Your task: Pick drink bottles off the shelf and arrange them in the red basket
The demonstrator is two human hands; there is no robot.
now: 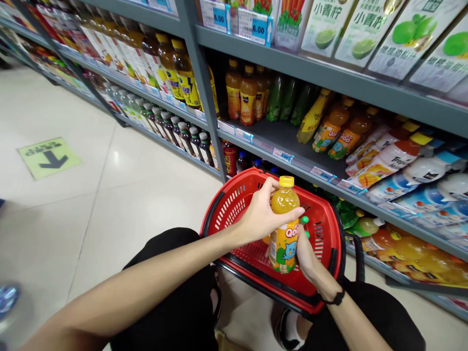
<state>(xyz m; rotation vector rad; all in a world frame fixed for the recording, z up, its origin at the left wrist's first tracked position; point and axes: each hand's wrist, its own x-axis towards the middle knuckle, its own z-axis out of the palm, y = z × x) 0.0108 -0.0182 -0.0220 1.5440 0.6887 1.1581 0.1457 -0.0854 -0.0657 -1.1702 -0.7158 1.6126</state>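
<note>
An orange Qoo juice bottle point(287, 234) with a yellow cap stands nearly upright over the red shopping basket point(234, 180). My left hand point(261, 214) wraps round its upper part, the thumb lying across the front above the label. Lower down, my right hand point(307, 253) grips the bottle's right side; its fingers are partly hidden behind the bottle. Green caps point(304, 221) show inside the basket behind my right hand, but what they belong to is mostly hidden.
A middle shelf point(263, 141) in front holds upright orange drinks point(248, 95), leaning Qoo bottles point(331, 124) and white-labelled bottles point(391, 161). Juice cartons point(405, 39) stand above. My knees flank the basket. On the tiled floor at left is a green arrow sign point(50, 158).
</note>
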